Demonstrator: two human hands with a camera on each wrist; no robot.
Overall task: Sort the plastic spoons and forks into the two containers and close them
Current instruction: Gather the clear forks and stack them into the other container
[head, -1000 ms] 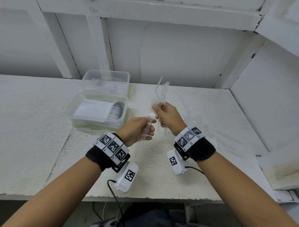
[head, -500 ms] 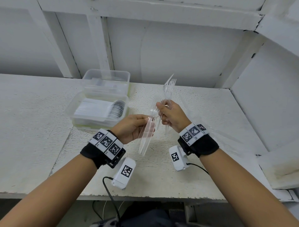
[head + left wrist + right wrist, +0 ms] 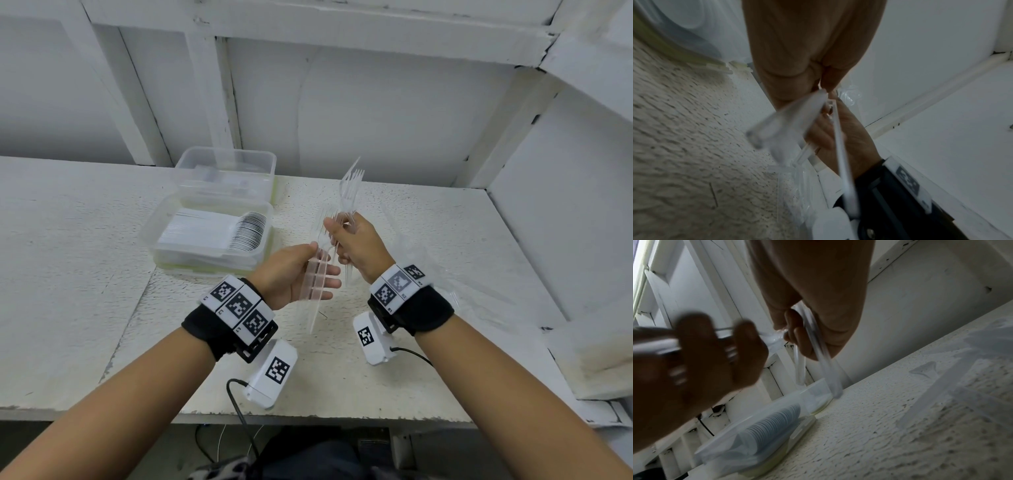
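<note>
While the clear forks [image 3: 350, 192] stand tines-up above my right hand [image 3: 359, 250], I log this entry as the sorting step: loose cutlery being gathered into bundles over the table, not yet boxed.

Item, forks: a small bundle, handles pinched between right thumb and curled fingers, held upright in the air to the right of the containers.

Item, second bundle [image 3: 317, 284]: clear handles lying across my left hand [image 3: 296, 274], whose fingers are nearly straight, thumb resting on the upper end; loosely cradled rather than clamped. I cannot tell from the blurred wrist views whether these are forks or spoons.

Item, near container [image 3: 161, 222]: lid off, a packed row of spoons [image 3: 246, 233] lying in it, on the table to the left of both hands.

Item, far container [image 3: 267, 164]: just behind the near one, open, with a few clear pieces that I cannot identify.

Item, table [image 3: 68, 274]: white, rough. More clear plastic lies to the right of my right hand, hard to make out.

Handling note, my judgement: I should square the handles together, keep the tines all one way, tighten the left thumb before moving, and lower each bundle flat into its own container so that nothing springs out.
</note>
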